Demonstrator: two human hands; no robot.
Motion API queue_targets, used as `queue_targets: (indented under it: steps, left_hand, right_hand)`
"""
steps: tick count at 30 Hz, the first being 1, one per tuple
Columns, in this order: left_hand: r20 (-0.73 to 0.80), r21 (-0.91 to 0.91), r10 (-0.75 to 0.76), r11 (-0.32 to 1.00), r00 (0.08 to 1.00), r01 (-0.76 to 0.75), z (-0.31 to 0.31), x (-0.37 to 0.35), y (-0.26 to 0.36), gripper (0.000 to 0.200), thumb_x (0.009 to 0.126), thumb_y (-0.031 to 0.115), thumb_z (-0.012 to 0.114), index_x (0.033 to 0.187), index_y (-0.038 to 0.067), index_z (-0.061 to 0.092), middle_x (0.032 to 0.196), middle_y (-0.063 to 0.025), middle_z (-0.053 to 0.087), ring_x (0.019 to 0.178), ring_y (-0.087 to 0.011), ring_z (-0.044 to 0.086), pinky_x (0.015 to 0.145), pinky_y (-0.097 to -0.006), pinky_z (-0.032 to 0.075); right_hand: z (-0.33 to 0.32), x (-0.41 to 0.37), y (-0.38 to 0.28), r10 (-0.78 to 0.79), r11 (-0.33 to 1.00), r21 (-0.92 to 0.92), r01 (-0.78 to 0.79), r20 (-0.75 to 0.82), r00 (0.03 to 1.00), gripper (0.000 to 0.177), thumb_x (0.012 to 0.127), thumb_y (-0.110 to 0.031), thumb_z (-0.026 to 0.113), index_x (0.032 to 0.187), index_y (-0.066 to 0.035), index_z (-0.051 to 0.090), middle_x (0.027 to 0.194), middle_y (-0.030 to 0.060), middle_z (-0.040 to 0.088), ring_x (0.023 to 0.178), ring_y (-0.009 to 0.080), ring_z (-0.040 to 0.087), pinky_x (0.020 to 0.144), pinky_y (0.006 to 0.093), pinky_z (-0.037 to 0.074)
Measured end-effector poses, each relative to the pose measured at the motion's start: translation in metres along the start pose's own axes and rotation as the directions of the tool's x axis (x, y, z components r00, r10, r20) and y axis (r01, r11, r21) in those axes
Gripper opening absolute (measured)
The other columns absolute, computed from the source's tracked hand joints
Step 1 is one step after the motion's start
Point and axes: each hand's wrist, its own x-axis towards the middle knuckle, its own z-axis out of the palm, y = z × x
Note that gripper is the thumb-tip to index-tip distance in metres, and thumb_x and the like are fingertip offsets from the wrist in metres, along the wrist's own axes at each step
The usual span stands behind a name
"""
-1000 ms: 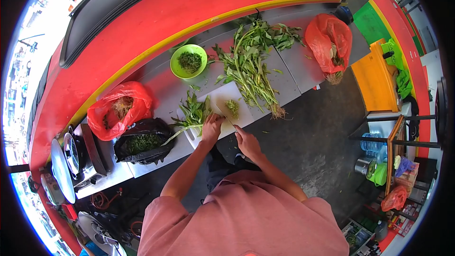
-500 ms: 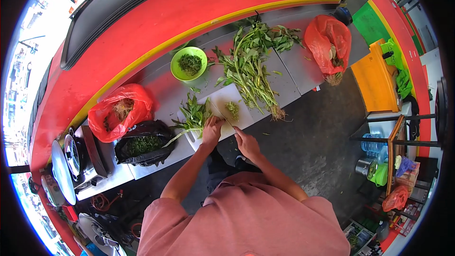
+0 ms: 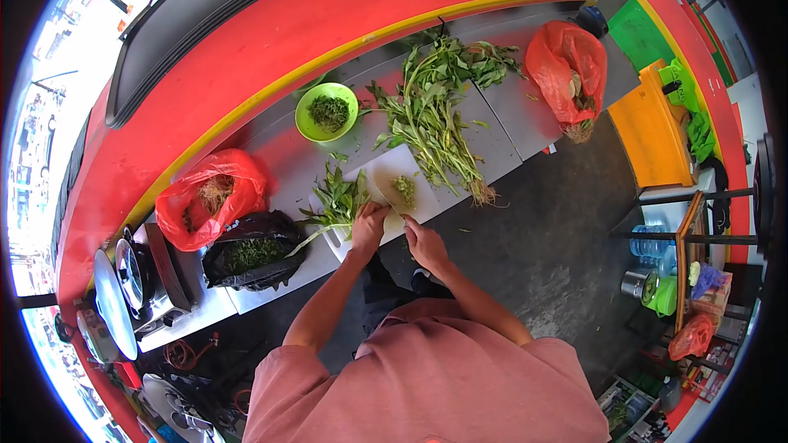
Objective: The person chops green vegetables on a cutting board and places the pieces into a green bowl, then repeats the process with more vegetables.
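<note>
- Head view, only one given.
- Left hand (image 3: 368,226): fingers pressed together, clamped down on the cut end of a bunch of green leafy stems (image 3: 338,197).
- The bunch lies on the left half of a white rectangular plastic cutting board (image 3: 392,166), its leaves pointing away from the person and hanging past the board's left edge.
- Right hand (image 3: 424,242): fingers curled shut round a slim knife (image 3: 396,212). The blade is thin and hard to make out, and it is angled across the board just beside the left fingertips.
- The hands are near each other at the board's near edge, not touching.
- A small heap of chopped greens (image 3: 403,189) sits mid-board, right of the blade.
- The board rests on a grey metal worktop (image 3: 287,156) that runs along a red-and-yellow wall.
- A large pile of long green leafy stalks with roots (image 3: 431,119) lies beyond and right of the board, root ends toward the worktop's near edge, touching the board's right side.
- A lime-green round plastic bowl (image 3: 302,115) holding chopped greens stands behind the board, near the wall.
- A red plastic bag with straw-coloured scraps (image 3: 176,213) is on the worktop left of the board.
- A black plastic bag of green trimmings (image 3: 238,275) is just in front of it, touching.
- A second red plastic bag (image 3: 566,61) is at the far right end of the worktop.
- Steel pots on a stove (image 3: 131,279) are at the far left.
</note>
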Motion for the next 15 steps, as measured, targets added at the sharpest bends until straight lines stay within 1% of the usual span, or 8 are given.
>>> queue_targets:
  steps: [2,3,5,7,8,11,13,15]
  left_hand:
    - [-0.035,-0.038,-0.013,0.999,0.999,0.012,0.006,0.003,-0.004,0.019,0.086,0.006,0.066,0.101,0.010,0.076,0.096,-0.0070,0.065,0.094,-0.0304,0.063,0.081,-0.0409,0.053]
    - [-0.073,-0.079,-0.034,0.996,0.997,0.028,0.007,0.003,-0.004,0.019,0.085,0.006,0.066,0.101,0.011,0.076,0.095,-0.0068,0.064,0.093,-0.0301,0.063,0.081,-0.0408,0.053]
    - [-0.059,-0.073,-0.043,0.997,0.997,0.039,0.007,0.001,-0.005,0.018,0.085,0.006,0.067,0.100,0.010,0.076,0.094,-0.0070,0.064,0.093,-0.0304,0.063,0.080,-0.0414,0.053]
    - [-0.050,-0.072,-0.052,0.996,0.997,0.048,0.005,0.001,-0.004,0.017,0.085,0.006,0.068,0.100,0.010,0.076,0.094,-0.0072,0.064,0.092,-0.0307,0.064,0.079,-0.0420,0.053]
    - [-0.044,-0.045,-0.018,0.999,0.999,0.016,0.004,0.001,-0.003,0.016,0.086,0.006,0.068,0.100,0.010,0.076,0.094,-0.0078,0.065,0.092,-0.0314,0.064,0.079,-0.0427,0.053]
    - [-0.031,0.008,0.022,1.000,0.999,-0.021,0.003,-0.001,0.000,0.014,0.087,0.006,0.069,0.099,0.010,0.076,0.094,-0.0089,0.066,0.092,-0.0325,0.064,0.079,-0.0436,0.053]
    - [-0.022,0.038,0.032,0.999,0.999,-0.032,0.003,0.000,0.000,0.013,0.088,0.006,0.069,0.098,0.009,0.076,0.094,-0.0093,0.067,0.093,-0.0329,0.064,0.079,-0.0438,0.053]
    - [-0.058,-0.056,-0.033,0.998,0.998,0.030,0.006,0.001,-0.001,0.013,0.088,0.006,0.068,0.098,0.009,0.075,0.094,-0.0095,0.067,0.092,-0.0324,0.064,0.079,-0.0436,0.053]
  right_hand:
    - [-0.006,-0.001,-0.008,0.017,1.000,-0.017,-0.018,-0.015,1.000,0.037,0.102,-0.028,0.054,0.138,-0.019,0.058,0.076,0.0229,0.067,0.072,0.0466,0.065,0.065,0.0554,0.052]
    - [-0.007,-0.004,-0.008,0.019,1.000,-0.014,-0.019,-0.015,1.000,0.037,0.102,-0.028,0.054,0.138,-0.019,0.058,0.076,0.0229,0.067,0.072,0.0466,0.065,0.065,0.0554,0.052]
    - [-0.010,-0.011,-0.006,0.058,0.998,0.008,-0.058,0.018,0.998,0.037,0.103,-0.030,0.052,0.138,-0.021,0.057,0.085,0.0222,0.071,0.077,0.0472,0.067,0.069,0.0581,0.054]
    - [-0.009,-0.014,-0.005,0.040,0.999,-0.018,-0.040,0.011,0.999,0.036,0.103,-0.030,0.052,0.137,-0.020,0.057,0.085,0.0224,0.071,0.077,0.0474,0.067,0.069,0.0582,0.054]
    - [-0.010,-0.015,-0.004,0.023,0.999,-0.044,-0.023,0.004,1.000,0.035,0.103,-0.030,0.051,0.137,-0.020,0.057,0.084,0.0226,0.071,0.076,0.0475,0.067,0.069,0.0583,0.054]
    - [0.003,-0.003,0.003,-0.026,0.999,-0.020,0.026,-0.036,0.999,0.038,0.102,-0.029,0.054,0.138,-0.019,0.058,0.079,0.0243,0.068,0.073,0.0467,0.066,0.064,0.0555,0.052]
    - [0.001,0.003,-0.004,-0.005,1.000,-0.012,0.005,-0.035,0.999,0.037,0.102,-0.029,0.054,0.138,-0.019,0.058,0.079,0.0244,0.068,0.073,0.0466,0.066,0.064,0.0554,0.052]
    - [-0.002,0.001,-0.009,0.017,1.000,-0.003,-0.017,-0.031,0.999,0.037,0.102,-0.029,0.054,0.138,-0.019,0.059,0.078,0.0245,0.068,0.073,0.0465,0.066,0.063,0.0553,0.052]
